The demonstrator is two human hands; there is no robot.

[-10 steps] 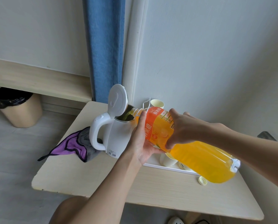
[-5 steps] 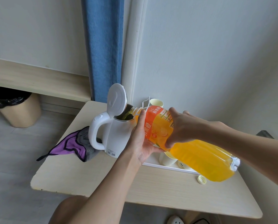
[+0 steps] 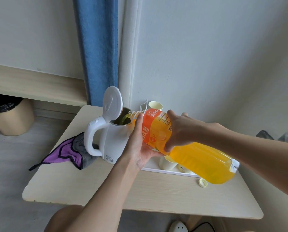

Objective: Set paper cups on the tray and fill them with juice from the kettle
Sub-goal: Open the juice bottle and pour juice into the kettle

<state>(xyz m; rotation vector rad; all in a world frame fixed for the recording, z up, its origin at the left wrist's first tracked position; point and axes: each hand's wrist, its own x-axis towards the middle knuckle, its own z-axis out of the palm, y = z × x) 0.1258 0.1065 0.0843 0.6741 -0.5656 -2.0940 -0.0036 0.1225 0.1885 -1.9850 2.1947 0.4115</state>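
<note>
- The left hand's fingers (image 3: 138, 122) curl up round the orange label of the juice bottle (image 3: 198, 158), close to its neck; the palm of the left hand (image 3: 139, 148) cups the bottle from below, at the centre of the frame
- The right hand's fingers (image 3: 173, 118) wrap over the top of the same label with the thumb underneath, so the right hand (image 3: 181, 131) grips the bottle from above, just right of the left hand
- The bottle lies tilted, base low at the right, open neck raised toward the left and held over the mouth of the kettle (image 3: 113, 141); yellow juice shows inside the opening
- The white kettle stands on the table (image 3: 156, 195) left of centre, its lid (image 3: 112, 102) hinged upright and its handle facing left
- The white tray (image 3: 165, 171) sits right of the kettle, mostly hidden under the bottle and hands; a paper cup (image 3: 167, 163) stands on it beneath the bottle, with another cup (image 3: 183, 168) just beside it
- A third cup (image 3: 155, 105) shows behind the bottle neck, near the wall
- A yellow bottle cap (image 3: 203, 182) lies on the table in front of the tray's right end
- A purple and grey cloth (image 3: 67, 151) lies by the kettle's handle, hanging over the table's left edge
- A blue curtain (image 3: 98, 47) hangs at upper centre, and a bin (image 3: 11, 118) stands at the left edge
</note>
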